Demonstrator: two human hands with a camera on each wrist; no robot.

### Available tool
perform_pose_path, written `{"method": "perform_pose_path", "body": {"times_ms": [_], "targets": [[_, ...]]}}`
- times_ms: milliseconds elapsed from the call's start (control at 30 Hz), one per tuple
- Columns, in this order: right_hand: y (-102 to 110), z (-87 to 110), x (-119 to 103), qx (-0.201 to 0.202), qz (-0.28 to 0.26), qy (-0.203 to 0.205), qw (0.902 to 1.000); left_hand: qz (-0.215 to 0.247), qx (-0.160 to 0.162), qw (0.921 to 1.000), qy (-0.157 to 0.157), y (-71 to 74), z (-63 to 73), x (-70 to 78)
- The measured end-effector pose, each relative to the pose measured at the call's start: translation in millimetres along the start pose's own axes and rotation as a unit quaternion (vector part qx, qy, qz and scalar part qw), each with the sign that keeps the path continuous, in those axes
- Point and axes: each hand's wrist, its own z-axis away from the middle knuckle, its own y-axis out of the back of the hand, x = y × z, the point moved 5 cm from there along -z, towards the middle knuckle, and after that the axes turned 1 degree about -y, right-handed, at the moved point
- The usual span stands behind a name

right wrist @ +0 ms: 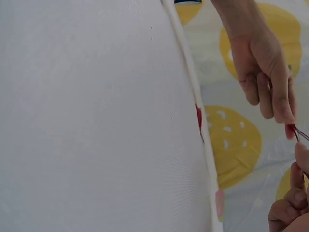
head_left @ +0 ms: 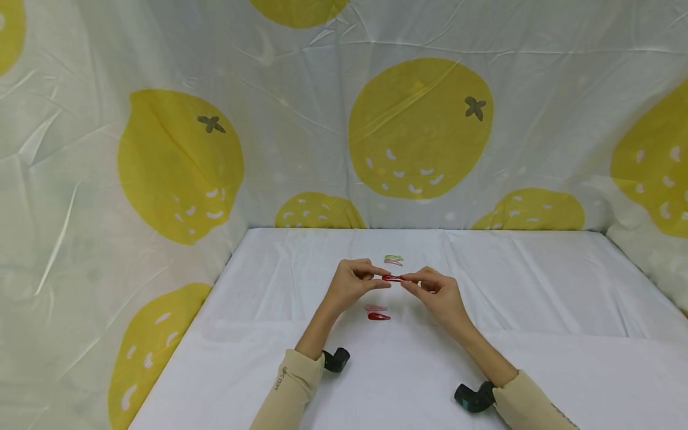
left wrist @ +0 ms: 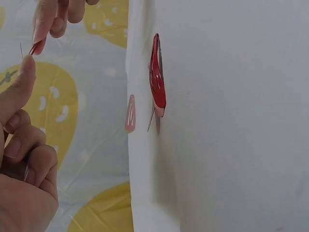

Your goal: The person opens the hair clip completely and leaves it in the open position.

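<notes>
A red snap hair clip [head_left: 393, 278] is held up between both hands over the white table. My left hand [head_left: 349, 288] pinches its left end with thumb and forefinger. At the other end, thumb and fingertips of my right hand [head_left: 438, 295] grip it. The right wrist view shows thin, spread metal strips of this clip [right wrist: 300, 134] between the fingertips; most of it is covered. Nearer the wrists lie a second red hair clip [head_left: 378, 317] and a pink hair clip [head_left: 375, 307], side by side. The left wrist view shows that red clip [left wrist: 157, 79] large.
Beyond the hands, a green hair clip [head_left: 393, 257] and a pale pink one [head_left: 394, 263] lie close together. White cloth covers the table [head_left: 537, 286]. A curtain [head_left: 301, 119] printed with yellow fruit hangs behind and at the sides.
</notes>
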Motion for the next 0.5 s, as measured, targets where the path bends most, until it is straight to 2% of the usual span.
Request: {"method": "perform_pose_path", "body": {"times_ms": [233, 500], "targets": [[1.8, 0.0, -1.3, 0.019, -0.005, 0.015, 0.9997, 0.012, -0.018, 0.9996, 0.020, -0.8, 0.2, -0.5], [1.5, -0.8, 1.9, 0.020, 0.020, -0.006, 0.9996, -0.020, -0.025, 0.9990, 0.032, -2.2, 1.4, -4.2]]}}
